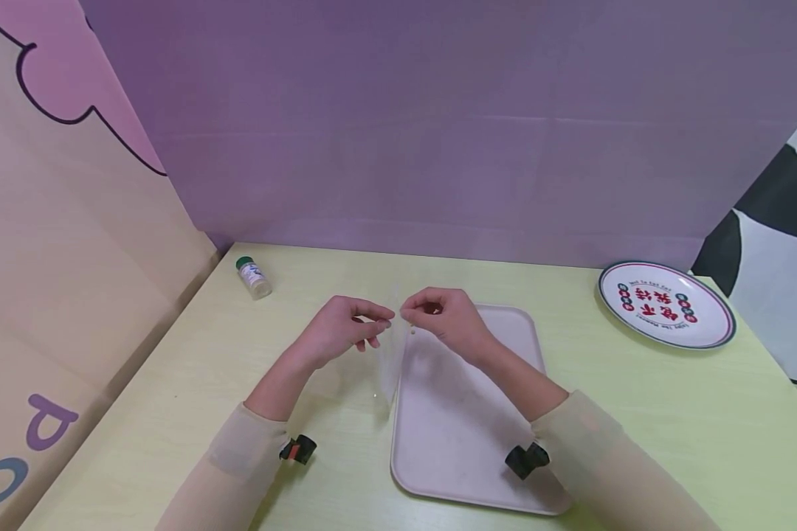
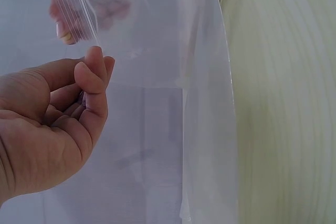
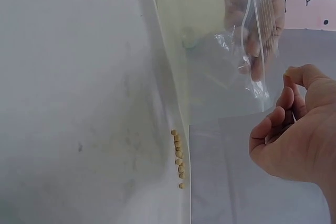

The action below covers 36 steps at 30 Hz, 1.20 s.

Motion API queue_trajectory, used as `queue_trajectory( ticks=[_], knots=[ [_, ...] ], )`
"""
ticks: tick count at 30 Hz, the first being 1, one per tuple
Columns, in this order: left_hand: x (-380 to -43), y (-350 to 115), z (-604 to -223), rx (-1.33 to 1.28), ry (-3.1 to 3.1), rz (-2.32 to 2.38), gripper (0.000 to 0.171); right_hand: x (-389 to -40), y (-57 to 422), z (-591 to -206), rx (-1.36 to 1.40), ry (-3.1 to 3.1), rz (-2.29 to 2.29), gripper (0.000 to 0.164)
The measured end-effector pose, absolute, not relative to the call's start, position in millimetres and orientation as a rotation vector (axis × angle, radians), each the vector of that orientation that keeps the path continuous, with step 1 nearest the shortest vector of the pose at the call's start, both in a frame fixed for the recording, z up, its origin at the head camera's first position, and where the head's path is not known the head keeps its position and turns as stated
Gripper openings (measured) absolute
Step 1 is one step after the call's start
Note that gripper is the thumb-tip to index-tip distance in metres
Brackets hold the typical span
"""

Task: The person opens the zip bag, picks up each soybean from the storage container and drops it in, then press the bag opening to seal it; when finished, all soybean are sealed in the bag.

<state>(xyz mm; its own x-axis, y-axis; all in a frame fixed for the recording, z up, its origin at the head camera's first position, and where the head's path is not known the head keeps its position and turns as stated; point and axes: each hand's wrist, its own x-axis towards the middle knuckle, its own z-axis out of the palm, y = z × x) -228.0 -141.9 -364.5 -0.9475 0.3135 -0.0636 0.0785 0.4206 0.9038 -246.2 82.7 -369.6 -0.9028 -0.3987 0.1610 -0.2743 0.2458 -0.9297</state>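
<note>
Clear plastic zip-seal bag (image 1: 388, 361) hangs just beside the left edge of a pale lilac rectangular tray (image 1: 465, 450), its ribbed zip strip (image 2: 71, 3) uppermost. The left hand (image 1: 345, 332) pinches it near the mouth between thumb and fingers, a narrow grip that probably lets the film hang freely and leaves the opening within reach. The right hand (image 1: 453, 324), thumb and fingertip together close by the mouth, pinches what looks like a small yellowish piece (image 3: 288, 72), though fingertips hide most of it. A line of small tan cube-like pieces (image 3: 179, 161) lies along the tray's edge nearest the bag; the raised rim likely stops them rolling off, and the bag's nearness makes for a short reach.
</note>
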Motion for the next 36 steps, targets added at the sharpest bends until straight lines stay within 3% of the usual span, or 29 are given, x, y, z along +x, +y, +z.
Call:
queue_trajectory(
  ticks=[36],
  knots=[
    [-223.0,-143.9,-354.8,0.314,2.474,1.536,0.021,-263.2,91.1,-384.7,-0.472,2.482,-1.718,0.022]
  ],
)
